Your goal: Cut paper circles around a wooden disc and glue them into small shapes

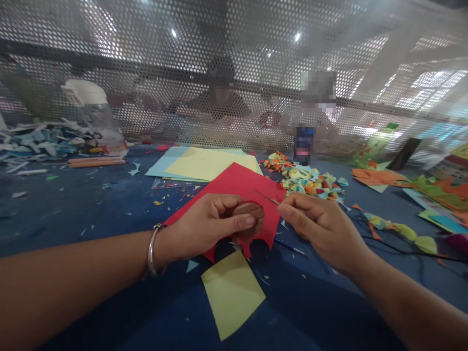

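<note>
My left hand [215, 222] pinches a round brown wooden disc [252, 213] against a sheet of red paper [236, 183], thumb on top. The fingers beneath the disc are partly hidden. Rounded bites are cut out of the paper's near edge. In my right hand [314, 222] a thin pointed tool [269, 197] is gripped between thumb and fingers, its tip over the red paper just right of the disc; its exact kind is too blurred to tell. A yellow square of paper [233, 295] lies nearer to me.
Behind the red sheet lie yellow and blue papers [204, 161]. Petal-like paper pieces [310, 181] are heaped right of them. A clear bottle [100, 119] and paper scraps [47, 141] stand left. A thin blue stick [290, 247] lies near my right hand. A perforated screen [146, 63] borders the table.
</note>
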### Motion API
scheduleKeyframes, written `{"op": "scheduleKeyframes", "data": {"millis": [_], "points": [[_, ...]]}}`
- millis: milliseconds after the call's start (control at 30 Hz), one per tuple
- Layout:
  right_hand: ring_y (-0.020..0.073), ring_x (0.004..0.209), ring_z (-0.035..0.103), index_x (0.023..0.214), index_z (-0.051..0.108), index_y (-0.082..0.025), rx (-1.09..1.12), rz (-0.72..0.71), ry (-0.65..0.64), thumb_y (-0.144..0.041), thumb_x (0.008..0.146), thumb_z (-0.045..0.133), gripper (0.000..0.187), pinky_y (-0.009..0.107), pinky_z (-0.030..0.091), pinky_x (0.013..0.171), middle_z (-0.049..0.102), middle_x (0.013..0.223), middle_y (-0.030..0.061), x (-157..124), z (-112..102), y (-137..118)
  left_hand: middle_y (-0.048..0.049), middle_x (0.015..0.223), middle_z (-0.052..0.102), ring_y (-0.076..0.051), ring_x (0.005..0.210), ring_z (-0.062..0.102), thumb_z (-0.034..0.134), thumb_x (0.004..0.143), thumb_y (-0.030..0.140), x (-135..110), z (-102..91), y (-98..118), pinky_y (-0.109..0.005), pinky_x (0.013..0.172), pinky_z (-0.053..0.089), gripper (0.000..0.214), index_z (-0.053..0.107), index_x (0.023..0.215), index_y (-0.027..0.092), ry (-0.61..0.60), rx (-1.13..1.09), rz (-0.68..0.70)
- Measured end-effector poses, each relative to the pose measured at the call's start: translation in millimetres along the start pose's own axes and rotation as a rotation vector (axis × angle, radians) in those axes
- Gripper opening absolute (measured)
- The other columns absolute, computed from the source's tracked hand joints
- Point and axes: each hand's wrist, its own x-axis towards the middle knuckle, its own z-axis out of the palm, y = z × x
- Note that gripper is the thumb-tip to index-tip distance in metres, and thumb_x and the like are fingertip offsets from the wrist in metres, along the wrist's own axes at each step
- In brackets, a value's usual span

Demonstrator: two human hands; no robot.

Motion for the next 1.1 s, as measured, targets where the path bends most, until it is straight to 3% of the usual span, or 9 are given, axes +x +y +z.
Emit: {"op": "scheduleKeyframes", "data": {"millis": [267, 467, 600, 733, 800, 933, 1000, 1100], "points": [[0.0058, 0.047, 0.023, 0.079, 0.057, -0.018, 0.147, 0.074, 0.06, -0.059, 0.092, 0.059, 0.043, 0.023, 0.017, 0.042, 0.032, 0.057, -0.0085, 3, 3, 13, -0.0008, 0.082, 0.067, -0.012, 0.07, 0.063, 0.068, 0.089, 0.035, 2, 1.2, -3, -0.022, 0.059, 0.054, 0.022, 0.06, 0.085, 0.015, 0.102, -0.011, -0.039], [0.005, 0.045, 0.02, 0.078, 0.057, -0.018, 0.208, 0.08, 0.027, -0.059, 0.089, 0.064, 0.043, 0.022, 0.015, 0.041, 0.03, 0.054, -0.0098, 3, 7, 10, -0.0022, 0.086, 0.069, -0.015, 0.083, 0.063, 0.065, 0.09, 0.039, 3, 5.2, -7, -0.027, 0.078, 0.052, 0.024, 0.071, 0.085, 0.016, 0.159, 0.086, -0.043], [0.0051, 0.045, 0.022, 0.078, 0.057, -0.018, 0.142, 0.079, 0.042, -0.059, 0.089, 0.062, 0.043, 0.022, 0.016, 0.041, 0.033, 0.053, -0.0091, 4, 7, 11, -0.0014, 0.077, 0.064, -0.015, 0.076, 0.058, 0.059, 0.092, 0.041, 1, 12.6, -9, -0.029, 0.074, 0.047, 0.033, 0.066, 0.072, 0.016, 0.035, 0.192, -0.065], [0.0057, 0.045, 0.023, 0.076, 0.055, -0.019, 0.085, 0.083, 0.06, -0.06, 0.088, 0.062, 0.044, 0.023, 0.017, 0.042, 0.03, 0.052, -0.0094, 4, 6, 14, 0.004, 0.058, 0.036, -0.01, 0.061, 0.038, 0.05, 0.097, 0.044, -5, 19.2, -9, -0.025, 0.059, 0.033, 0.053, 0.035, 0.054, 0.018, -0.174, 0.485, 0.021], [0.006, 0.045, 0.023, 0.075, 0.054, -0.019, 0.063, 0.089, 0.057, -0.06, 0.088, 0.062, 0.044, 0.023, 0.016, 0.043, 0.029, 0.051, -0.0095, 3, 6, 13, 0.0042, 0.056, 0.031, -0.011, 0.061, 0.038, 0.046, 0.099, 0.044, -8, 19.8, -8, -0.026, 0.059, 0.031, 0.054, 0.032, 0.053, 0.018, -0.22, 0.656, 0.098], [0.0064, 0.045, 0.023, 0.074, 0.055, -0.019, -0.011, 0.1, 0.049, -0.058, 0.089, 0.061, 0.043, 0.024, 0.016, 0.043, 0.032, 0.05, -0.0089, 3, 4, 11, 0.0015, 0.061, 0.047, -0.012, 0.065, 0.048, 0.042, 0.102, 0.039, -6, 15.2, 0, -0.026, 0.066, 0.036, 0.052, 0.049, 0.056, 0.017, -0.138, 0.835, 0.155], [0.007, 0.047, 0.025, 0.075, 0.058, -0.018, -0.071, 0.084, 0.057, -0.057, 0.089, 0.061, 0.041, 0.024, 0.018, 0.044, 0.036, 0.052, -0.0077, 4, 3, 10, -0.0003, 0.071, 0.058, -0.013, 0.071, 0.054, 0.04, 0.102, 0.037, -5, 12.1, 9, -0.025, 0.071, 0.039, 0.046, 0.064, 0.069, 0.017, -0.088, 0.827, 0.149], [0.0079, 0.05, 0.029, 0.076, 0.059, -0.018, -0.15, 0.056, 0.076, -0.055, 0.09, 0.061, 0.04, 0.024, 0.022, 0.046, 0.039, 0.054, -0.0064, 5, 2, 10, -0.0007, 0.079, 0.067, -0.013, 0.073, 0.059, 0.036, 0.103, 0.037, -7, 9.7, 24, -0.024, 0.072, 0.042, 0.045, 0.072, 0.083, 0.018, -0.066, 0.777, 0.09]]}}
